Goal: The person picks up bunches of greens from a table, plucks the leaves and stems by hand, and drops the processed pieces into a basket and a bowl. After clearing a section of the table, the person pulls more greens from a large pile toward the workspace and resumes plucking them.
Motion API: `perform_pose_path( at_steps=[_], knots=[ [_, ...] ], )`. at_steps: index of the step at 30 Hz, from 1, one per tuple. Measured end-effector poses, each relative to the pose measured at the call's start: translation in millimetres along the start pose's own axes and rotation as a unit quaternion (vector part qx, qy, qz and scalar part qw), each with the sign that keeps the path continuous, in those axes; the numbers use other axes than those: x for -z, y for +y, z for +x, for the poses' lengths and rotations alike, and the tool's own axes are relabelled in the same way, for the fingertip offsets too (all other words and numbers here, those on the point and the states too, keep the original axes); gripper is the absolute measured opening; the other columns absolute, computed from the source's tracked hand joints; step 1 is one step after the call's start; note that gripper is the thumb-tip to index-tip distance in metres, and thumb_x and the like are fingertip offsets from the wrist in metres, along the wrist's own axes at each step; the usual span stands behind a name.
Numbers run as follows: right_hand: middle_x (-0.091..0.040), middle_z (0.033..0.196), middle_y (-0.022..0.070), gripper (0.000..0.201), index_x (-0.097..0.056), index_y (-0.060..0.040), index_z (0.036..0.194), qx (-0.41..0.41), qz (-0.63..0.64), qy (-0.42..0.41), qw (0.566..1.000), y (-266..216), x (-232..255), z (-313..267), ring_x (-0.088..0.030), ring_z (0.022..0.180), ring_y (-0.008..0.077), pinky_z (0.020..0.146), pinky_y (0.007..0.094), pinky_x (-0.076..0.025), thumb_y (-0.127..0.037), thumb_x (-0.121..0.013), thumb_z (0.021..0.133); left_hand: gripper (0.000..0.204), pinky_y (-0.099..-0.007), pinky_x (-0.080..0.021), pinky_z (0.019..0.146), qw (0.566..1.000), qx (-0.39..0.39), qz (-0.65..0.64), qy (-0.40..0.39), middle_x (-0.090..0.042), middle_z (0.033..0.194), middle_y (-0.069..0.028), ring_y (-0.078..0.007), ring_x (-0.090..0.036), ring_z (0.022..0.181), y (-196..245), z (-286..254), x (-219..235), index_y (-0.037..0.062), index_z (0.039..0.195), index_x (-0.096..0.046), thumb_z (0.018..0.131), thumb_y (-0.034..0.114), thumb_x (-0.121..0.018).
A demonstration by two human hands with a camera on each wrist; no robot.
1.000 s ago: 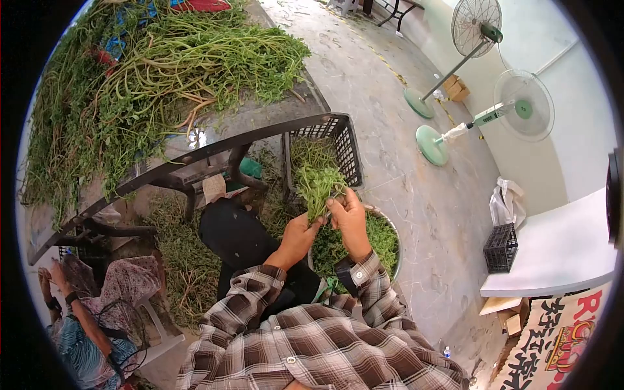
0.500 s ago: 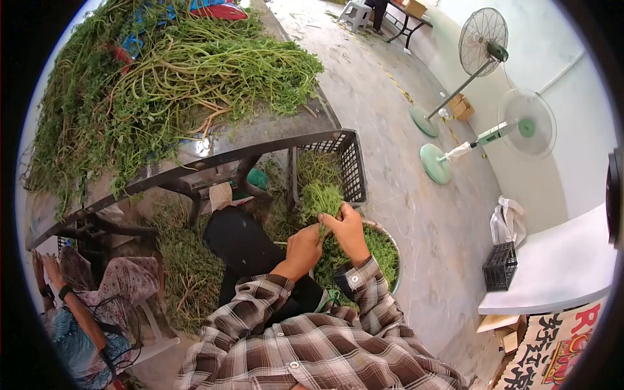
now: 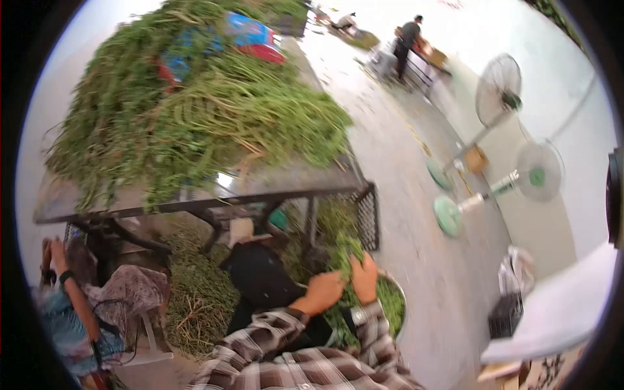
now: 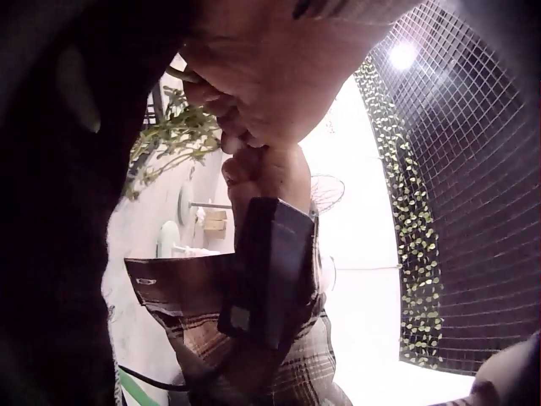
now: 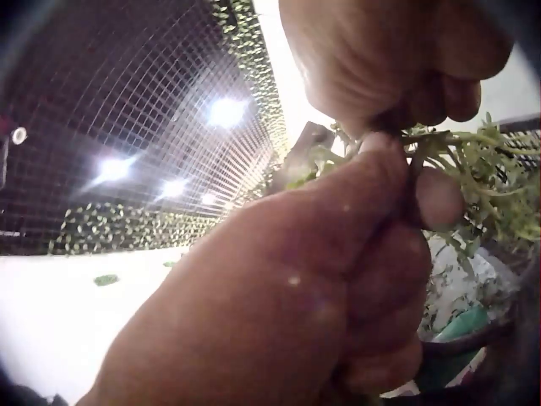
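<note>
Both hands meet at a small bunch of leafy green stems (image 3: 346, 252), held over the front of the black crate and the round tub. My left hand (image 3: 325, 291) has its fingers curled round the lower stems. My right hand (image 3: 364, 278) pinches the stems between thumb and finger, as the right wrist view shows, with leafy ends (image 5: 494, 182) sticking out beyond. Seen from the left wrist, the two hands are close together and sprigs (image 4: 173, 131) poke out to the left. Just below my right hand, the round tub (image 3: 404, 304) holds loose green sprigs (image 3: 392, 305).
A table (image 3: 195, 200) bears a large heap of long-stemmed greens (image 3: 214, 123). A black crate (image 3: 368, 218) with stems stands at its corner. More stems (image 3: 201, 292) lie beneath. A seated person (image 3: 78, 312) is at left, two fans (image 3: 499, 91) at right.
The head view has tipped up, showing more of the table and a person at the back. Both hands keep hold of the bunch, drawn closer together than a second ago.
</note>
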State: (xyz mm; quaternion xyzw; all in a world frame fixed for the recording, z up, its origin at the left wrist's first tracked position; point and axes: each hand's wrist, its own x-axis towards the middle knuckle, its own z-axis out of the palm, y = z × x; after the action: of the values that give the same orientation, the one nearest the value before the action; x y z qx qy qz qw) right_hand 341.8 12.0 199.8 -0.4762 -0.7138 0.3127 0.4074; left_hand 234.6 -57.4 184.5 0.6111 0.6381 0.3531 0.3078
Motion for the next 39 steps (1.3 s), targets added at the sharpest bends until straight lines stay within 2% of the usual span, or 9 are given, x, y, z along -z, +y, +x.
perform_pose_path(
  at_steps=[5,9,12,14,18,25,32,36,39],
  knots=[
    [-0.057,0.073,0.0088,0.018,-0.056,0.0023,0.092,-0.048,0.036,-0.002,0.998,24,-6,-3,-0.051,0.066,0.0165,0.061,0.0312,-0.041,-0.013,-0.052,0.084,0.04,-0.0499,-0.041,0.067,0.995,0.045,-0.02,-0.092,-0.059,0.079,-0.0229,-0.0403,-0.056,0.075,-2,6,-1,-0.0005,0.083,-0.055,0.089,0.037,-0.041],
    [-0.053,0.075,0.0018,0.019,-0.054,0.0029,0.096,-0.109,0.181,-0.037,0.977,7,2,-3,-0.046,0.065,0.0089,0.058,0.0258,-0.039,-0.013,-0.05,0.088,0.046,-0.0421,-0.041,0.062,0.978,0.098,-0.1,-0.154,-0.051,0.063,-0.0148,-0.0294,-0.05,0.058,3,7,10,-0.0011,0.079,-0.053,0.092,0.041,-0.04],
    [-0.052,0.074,0.0015,0.02,-0.053,0.0025,0.098,-0.173,0.183,-0.056,0.966,3,5,-7,-0.045,0.063,0.0089,0.057,0.0254,-0.038,-0.014,-0.05,0.088,0.042,-0.0343,-0.042,0.054,0.938,0.111,-0.299,-0.133,-0.048,0.06,-0.0085,-0.0197,-0.047,0.053,-4,7,7,0.0004,0.079,-0.053,0.092,0.039,-0.042],
    [-0.052,0.073,0.0012,0.023,-0.052,0.0025,0.102,-0.142,0.191,-0.047,0.97,1,-2,-10,-0.045,0.06,0.0081,0.055,0.0246,-0.038,-0.015,-0.05,0.089,0.036,-0.0278,-0.04,0.045,0.787,0.235,-0.548,-0.158,-0.049,0.061,-0.0048,-0.014,-0.047,0.05,2,8,13,0.0028,0.077,-0.054,0.091,0.036,-0.045],
    [-0.054,0.073,0.0011,0.018,-0.053,0.0008,0.098,-0.17,0.21,-0.063,0.961,-16,-3,-10,-0.046,0.059,0.0063,0.05,0.023,-0.037,-0.015,-0.051,0.089,0.029,-0.0248,-0.035,0.038,0.747,0.254,-0.601,-0.123,-0.048,0.057,-0.0017,-0.0104,-0.043,0.044,2,6,13,0.0074,0.078,-0.054,0.089,0.034,-0.051],
    [-0.049,0.062,-0.0028,0.013,-0.054,-0.0034,0.08,-0.173,0.253,-0.094,0.947,-5,-1,-8,-0.04,0.053,0.0035,0.045,0.022,-0.029,-0.014,-0.052,0.088,0.027,-0.0242,-0.023,0.034,0.741,0.229,-0.62,-0.12,-0.038,0.048,0.004,-0.0086,-0.035,0.037,-9,11,10,0.0094,0.073,-0.053,0.088,0.032,-0.052],
    [-0.05,0.061,0.0092,0.02,-0.052,0.0022,0.077,-0.011,0.042,-0.043,0.998,37,-29,-7,-0.046,0.057,0.0154,0.053,0.0331,-0.036,-0.015,-0.05,0.085,0.022,-0.0268,-0.035,0.048,0.88,0.172,-0.438,0.067,-0.054,0.065,-0.0001,-0.0095,-0.045,0.055,-11,13,-10,0.0014,0.081,-0.06,0.086,0.021,-0.052],
    [-0.047,0.055,0.0047,0.023,-0.049,-0.0003,0.07,-0.079,0.069,-0.052,0.993,33,-34,-3,-0.044,0.049,0.0117,0.045,0.029,-0.035,-0.016,-0.05,0.087,0.022,-0.0302,-0.033,0.051,0.883,0.188,-0.429,0.043,-0.048,0.061,0.0,-0.0108,-0.041,0.054,-27,19,-20,0.0008,0.072,-0.055,0.085,0.018,-0.051],
    [-0.05,0.06,0.0011,0.023,-0.052,-0.0015,0.074,-0.232,0.242,-0.082,0.939,30,-38,2,-0.043,0.051,0.0084,0.047,0.0265,-0.034,-0.018,-0.05,0.089,0.022,-0.0313,-0.028,0.049,0.877,0.216,-0.428,0.039,-0.042,0.059,0.0012,-0.0109,-0.034,0.051,-26,25,-14,0.0041,0.07,-0.051,0.087,0.019,-0.05]
  ],
)
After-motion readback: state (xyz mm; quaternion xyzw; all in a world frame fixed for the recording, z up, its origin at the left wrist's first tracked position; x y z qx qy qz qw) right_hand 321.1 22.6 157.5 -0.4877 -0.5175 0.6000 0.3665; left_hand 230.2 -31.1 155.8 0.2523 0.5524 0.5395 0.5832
